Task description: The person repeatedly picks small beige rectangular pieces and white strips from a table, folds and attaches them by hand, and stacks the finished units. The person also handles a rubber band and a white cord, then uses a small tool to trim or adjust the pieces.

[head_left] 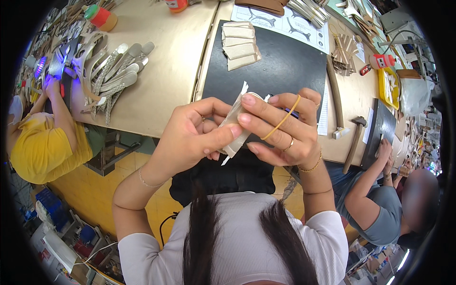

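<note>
A small beige strip of leather-like material [232,117] with white edges is held up in front of me, over the near edge of the black mat [285,61]. My left hand [192,130] grips it from the left, thumb pressed on its face. From the right, my right hand [282,121] pinches its upper part between fingertips. A yellow rubber band [283,117] loops around fingers of my right hand. Something blue shows partly behind that hand. Further back on the mat lies an overlapping stack of similar beige pieces [240,45].
Braided and plain straps [121,69] lie left, near a red-and-green bottle [100,18]. To the right are a hammer [355,142], a long-handled tool [335,95] and a yellow tray [389,88]. People work on both sides, in a yellow top [45,147] and a grey top [384,213].
</note>
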`<state>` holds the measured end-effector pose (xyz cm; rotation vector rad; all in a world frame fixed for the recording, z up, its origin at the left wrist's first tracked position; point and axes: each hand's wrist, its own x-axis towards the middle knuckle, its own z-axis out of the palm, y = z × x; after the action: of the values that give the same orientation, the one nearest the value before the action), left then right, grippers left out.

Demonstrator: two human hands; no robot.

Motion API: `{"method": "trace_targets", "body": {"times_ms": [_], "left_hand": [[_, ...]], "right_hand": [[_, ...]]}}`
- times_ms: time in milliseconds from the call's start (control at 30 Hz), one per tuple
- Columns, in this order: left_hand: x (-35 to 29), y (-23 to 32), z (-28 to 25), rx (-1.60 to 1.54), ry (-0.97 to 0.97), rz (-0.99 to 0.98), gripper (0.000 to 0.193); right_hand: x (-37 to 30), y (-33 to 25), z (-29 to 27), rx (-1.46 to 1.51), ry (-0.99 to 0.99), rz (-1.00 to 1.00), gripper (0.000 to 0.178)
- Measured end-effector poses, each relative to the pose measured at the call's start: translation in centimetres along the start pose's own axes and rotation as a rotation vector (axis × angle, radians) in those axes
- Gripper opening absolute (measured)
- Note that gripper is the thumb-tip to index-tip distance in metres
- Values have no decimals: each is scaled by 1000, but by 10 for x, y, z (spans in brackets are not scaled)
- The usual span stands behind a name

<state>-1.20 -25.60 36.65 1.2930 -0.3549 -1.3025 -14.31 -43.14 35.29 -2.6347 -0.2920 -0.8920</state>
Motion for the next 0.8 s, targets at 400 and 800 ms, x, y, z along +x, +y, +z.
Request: {"method": "trace_targets", "body": {"times_ms": [400, 800], "left_hand": [[0, 1, 1, 14, 11, -14, 29], [3, 22, -8, 292, -52, -58, 30]], "right_hand": [[-1, 1, -17, 258, 230, 138, 33], [38, 11, -32, 78, -442, 9, 53]]}}
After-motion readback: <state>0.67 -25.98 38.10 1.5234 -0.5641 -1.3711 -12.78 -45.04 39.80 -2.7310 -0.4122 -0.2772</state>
